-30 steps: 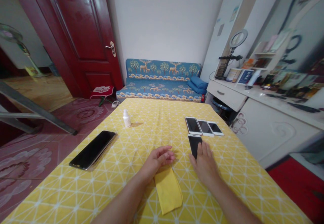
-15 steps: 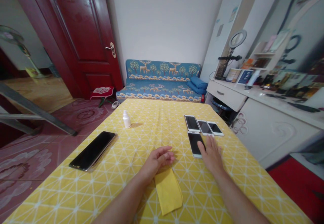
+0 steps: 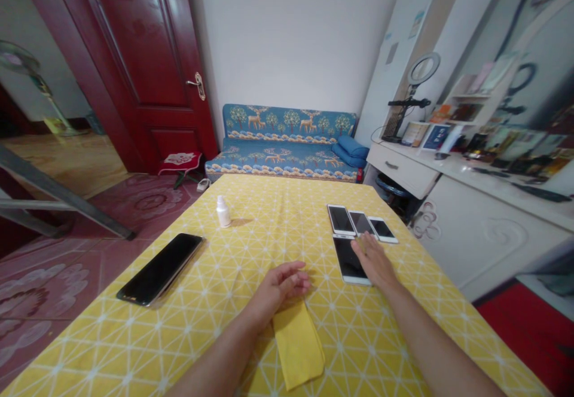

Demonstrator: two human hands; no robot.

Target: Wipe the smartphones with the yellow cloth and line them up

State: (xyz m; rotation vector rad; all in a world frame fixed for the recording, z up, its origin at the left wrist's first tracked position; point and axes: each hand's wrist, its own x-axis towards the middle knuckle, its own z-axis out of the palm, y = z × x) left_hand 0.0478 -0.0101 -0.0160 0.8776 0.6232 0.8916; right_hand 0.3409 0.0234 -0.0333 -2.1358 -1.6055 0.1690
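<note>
My left hand [image 3: 282,288] rests on the yellow patterned tablecloth [image 3: 273,223], fingers loosely curled, holding nothing, just above a folded yellow cloth [image 3: 297,344]. My right hand [image 3: 375,260] lies flat with its fingers spread, overlapping the right edge of a white-framed smartphone [image 3: 350,260]. Just beyond that phone stand several more phones in a row [image 3: 341,220], [image 3: 361,223], [image 3: 382,230], their dark screens up. Left of my hands lie a large black phone [image 3: 159,269] and a small white dropper bottle [image 3: 223,213].
The table's far end meets a blue deer-patterned sofa [image 3: 287,143]. A white dresser [image 3: 488,229] with a ring light [image 3: 423,68] stands on the right. A dark red door [image 3: 130,68] is at the back left, above a tiled floor.
My right hand has slid from on top of the white-framed phone to its right edge and farther from me. That phone now lies a little nearer me and to the right. My left hand is still.
</note>
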